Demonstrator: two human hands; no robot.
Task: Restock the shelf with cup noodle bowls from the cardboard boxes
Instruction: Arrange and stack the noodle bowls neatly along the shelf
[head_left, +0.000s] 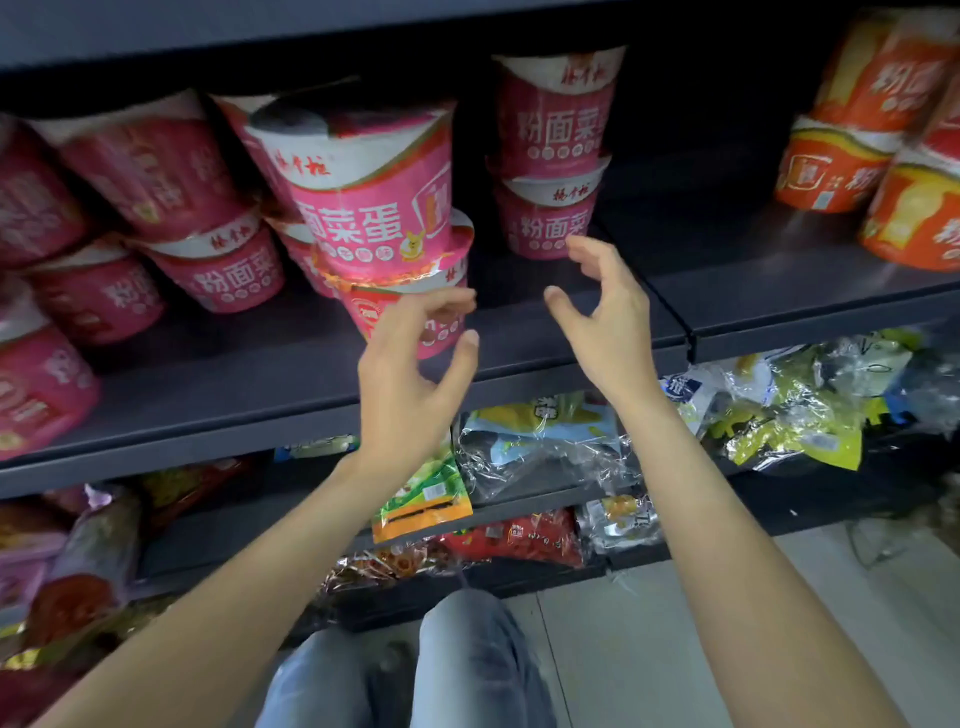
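Pink cup noodle bowls stand in stacks of two on the dark shelf (571, 332). One pink bowl (363, 197) tilts on top of a lower bowl (405, 306) at the shelf's middle. My left hand (410, 374) hovers just in front of that lower bowl, fingers loosely curved, holding nothing. My right hand (602, 312) is raised beside it, fingers spread and curved, empty, just below another pink stack (550, 156). Orange noodle bowls (852, 140) stand at the right. No cardboard box is in view.
More pink bowls (156, 208) crowd the shelf's left side. A bare stretch of shelf lies between the pink stack and the orange bowls. Lower shelves hold snack bags (545, 441). My knees in jeans (457, 665) are at the bottom, over a tiled floor.
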